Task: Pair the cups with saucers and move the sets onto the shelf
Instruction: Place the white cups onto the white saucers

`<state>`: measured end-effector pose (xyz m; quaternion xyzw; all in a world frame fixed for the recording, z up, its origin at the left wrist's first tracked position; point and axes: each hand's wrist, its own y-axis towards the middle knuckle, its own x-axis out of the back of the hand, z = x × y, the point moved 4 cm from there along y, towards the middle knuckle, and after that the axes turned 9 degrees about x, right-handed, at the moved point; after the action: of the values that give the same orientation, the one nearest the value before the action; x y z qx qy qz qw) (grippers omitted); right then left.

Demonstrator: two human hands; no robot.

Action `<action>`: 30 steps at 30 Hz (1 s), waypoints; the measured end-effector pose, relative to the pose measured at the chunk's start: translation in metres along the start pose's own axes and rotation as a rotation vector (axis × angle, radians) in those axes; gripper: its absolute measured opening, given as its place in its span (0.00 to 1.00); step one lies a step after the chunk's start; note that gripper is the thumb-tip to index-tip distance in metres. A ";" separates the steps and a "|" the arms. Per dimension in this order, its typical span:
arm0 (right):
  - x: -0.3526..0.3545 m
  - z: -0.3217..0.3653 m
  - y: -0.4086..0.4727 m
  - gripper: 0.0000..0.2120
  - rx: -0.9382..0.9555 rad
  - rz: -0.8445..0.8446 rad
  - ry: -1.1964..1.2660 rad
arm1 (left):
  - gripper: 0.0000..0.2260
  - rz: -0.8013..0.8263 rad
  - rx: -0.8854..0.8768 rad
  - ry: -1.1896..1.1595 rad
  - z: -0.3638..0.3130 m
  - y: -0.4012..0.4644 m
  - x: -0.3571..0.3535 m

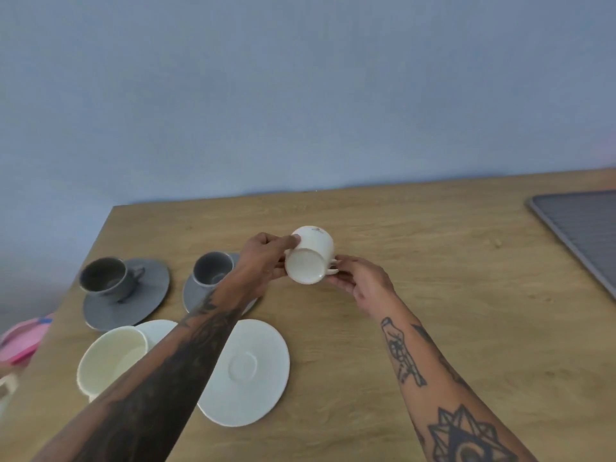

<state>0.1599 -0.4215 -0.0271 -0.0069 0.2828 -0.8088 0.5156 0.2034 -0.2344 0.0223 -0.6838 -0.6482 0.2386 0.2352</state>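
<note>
Wood table (433,295) against a blue wall (300,78). We hold a white cup (310,258) on its side above mid-table, mouth toward us: left hand (263,261) pinching its body, right hand (363,281) apparently pinching the handle. Near left: empty white saucer (253,371), cream cup (113,358). Two grey cup-and-saucer sets (123,288) far left.
</note>
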 end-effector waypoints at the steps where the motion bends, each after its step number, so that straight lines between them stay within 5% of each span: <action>1: -0.001 0.009 -0.003 0.05 0.039 0.026 0.009 | 0.16 0.037 -0.031 -0.006 -0.005 -0.007 0.002; 12: -0.029 0.071 -0.077 0.09 0.469 0.337 -0.042 | 0.25 0.323 -0.381 0.179 -0.020 -0.071 0.066; 20: -0.055 0.012 -0.138 0.14 0.444 0.383 -0.051 | 0.29 0.426 -0.422 0.051 0.023 -0.111 0.124; 30: -0.054 -0.080 -0.166 0.10 0.326 0.324 0.083 | 0.29 0.265 -0.428 0.153 0.102 -0.118 0.161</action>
<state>0.0228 -0.2891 -0.0025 0.1554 0.1666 -0.7500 0.6210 0.0551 -0.0670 0.0145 -0.8131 -0.5689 0.0724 0.1000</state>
